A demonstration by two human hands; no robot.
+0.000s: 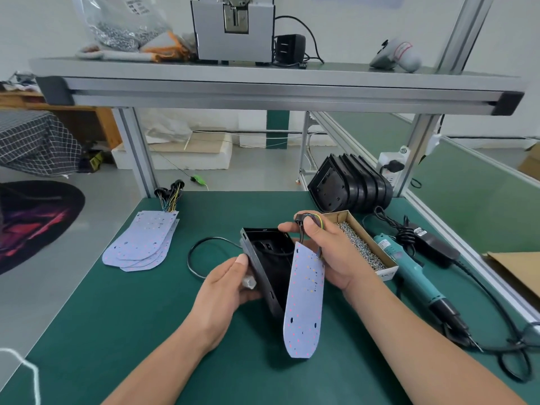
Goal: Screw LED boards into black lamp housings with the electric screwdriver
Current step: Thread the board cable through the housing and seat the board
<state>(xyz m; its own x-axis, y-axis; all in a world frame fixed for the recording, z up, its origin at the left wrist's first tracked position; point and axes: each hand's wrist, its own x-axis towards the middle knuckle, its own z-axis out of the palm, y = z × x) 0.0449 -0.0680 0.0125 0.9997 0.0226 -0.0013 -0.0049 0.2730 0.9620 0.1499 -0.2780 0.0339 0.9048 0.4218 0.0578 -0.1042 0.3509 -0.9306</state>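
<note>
LED board [304,302] hangs in front of us above the green table [131,323], its rounded end nearest us and its pale, dotted face turned up. Our right hand [327,255] grips its far end, and the thumb and fingers pinch the wire bundle [305,220] that rises from the board. The board's left edge lies against the open side of a black lamp housing [268,258], which is tilted and off the table. Our left hand [225,285] holds the housing by its left wall, with the thumb on the rim and the fingers curled beneath.

Just beyond the right hand sits a cardboard box of screws [363,247]. To its right the teal electric screwdriver [409,267] lies on the table, untouched, with its tip pointing toward us. Further left we see a pile of further boards [143,244] with wires at their far end. At the table's far right corner leans a row of black housings [350,185]. Above all this runs a shelf [263,86] carrying a grey machine [233,33].
</note>
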